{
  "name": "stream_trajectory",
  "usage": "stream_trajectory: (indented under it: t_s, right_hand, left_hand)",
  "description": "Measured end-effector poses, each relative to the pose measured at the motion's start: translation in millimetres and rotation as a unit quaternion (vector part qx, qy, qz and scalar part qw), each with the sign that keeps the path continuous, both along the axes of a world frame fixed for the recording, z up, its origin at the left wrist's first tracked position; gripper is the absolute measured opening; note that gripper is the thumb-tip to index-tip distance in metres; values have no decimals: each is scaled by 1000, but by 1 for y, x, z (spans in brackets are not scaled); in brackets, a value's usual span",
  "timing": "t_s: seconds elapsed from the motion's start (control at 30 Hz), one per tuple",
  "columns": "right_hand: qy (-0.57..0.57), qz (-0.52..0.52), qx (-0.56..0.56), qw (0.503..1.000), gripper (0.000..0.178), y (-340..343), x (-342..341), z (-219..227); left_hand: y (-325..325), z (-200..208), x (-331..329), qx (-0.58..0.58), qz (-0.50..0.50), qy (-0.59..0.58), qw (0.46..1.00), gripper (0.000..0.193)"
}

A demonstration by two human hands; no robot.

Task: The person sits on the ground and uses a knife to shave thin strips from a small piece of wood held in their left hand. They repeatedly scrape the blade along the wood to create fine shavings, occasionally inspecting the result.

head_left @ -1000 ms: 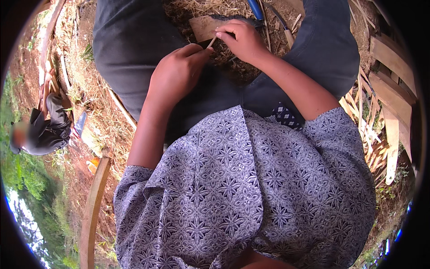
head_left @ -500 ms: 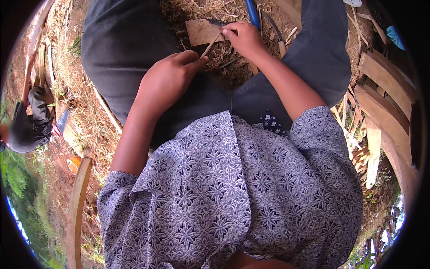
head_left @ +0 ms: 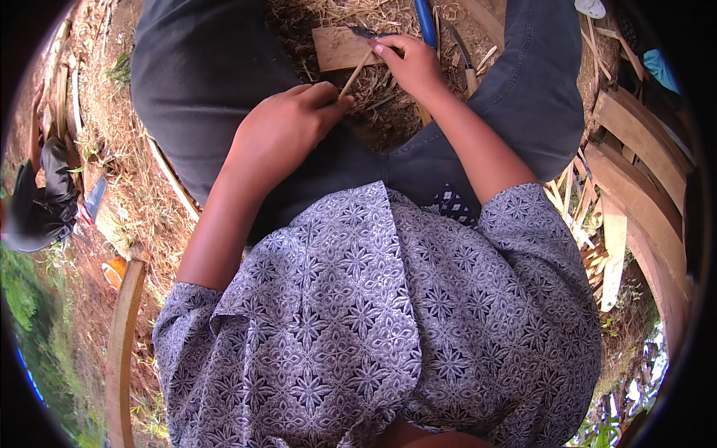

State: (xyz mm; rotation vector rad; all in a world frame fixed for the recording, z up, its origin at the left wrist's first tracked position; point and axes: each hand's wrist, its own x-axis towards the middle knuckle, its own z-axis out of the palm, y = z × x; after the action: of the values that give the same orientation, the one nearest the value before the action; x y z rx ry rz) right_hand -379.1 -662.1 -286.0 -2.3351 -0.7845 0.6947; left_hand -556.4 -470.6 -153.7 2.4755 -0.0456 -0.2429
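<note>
The stick (head_left: 355, 73) is slanting between the two hands, over the ground between the legs (head_left: 202, 82), its upper end showing just in front of the board (head_left: 334, 49). The left hand (head_left: 284, 127) is clasping the lower end; its grip is hiding that end from view. The right hand (head_left: 412, 69) is pinching the upper end, thumb against finger. A dark item (head_left: 364, 32), too unclear to identify, is lying by the board's upper edge. A knife (head_left: 470, 78) and a blue item (head_left: 426, 22) are resting to the right.

Progress, as judged: handling of the stick is going on and is not looking finished; the stick is showing as one length, nowhere set down. How much is remaining, the view is not revealing.

Against the earliest frame, the hands are standing farther apart, more of the stick is showing between them, and more of the board is coming clear. Against the half-second-old frame, both holds are staying much the same.
</note>
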Motion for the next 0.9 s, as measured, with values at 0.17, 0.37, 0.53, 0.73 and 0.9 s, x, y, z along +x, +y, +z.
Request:
stream_trajectory:
  t_s: [0.17,0.37,0.53,0.73,0.9]
  right_hand:
    - [0,41,102,994,22,7,-22,19]
    - [-4,23,46,999,21,16,-17,8]
    - [28,61,20,998,24,6,2,-2]
    - [53,-30,15,998,27,7,34,-4]
    - [90,-106,65,988,20,19,31,-6]
  left_hand:
    - [4,-3,3,-41,35,11,998,33]
    - [13,-7,6,-158,130,21,979,30]
    - [24,-15,14,-261,232,37,937,21]
    - [36,-20,27,-352,343,104,865,21]
    - [40,-31,26,-363,387,78,844,13]
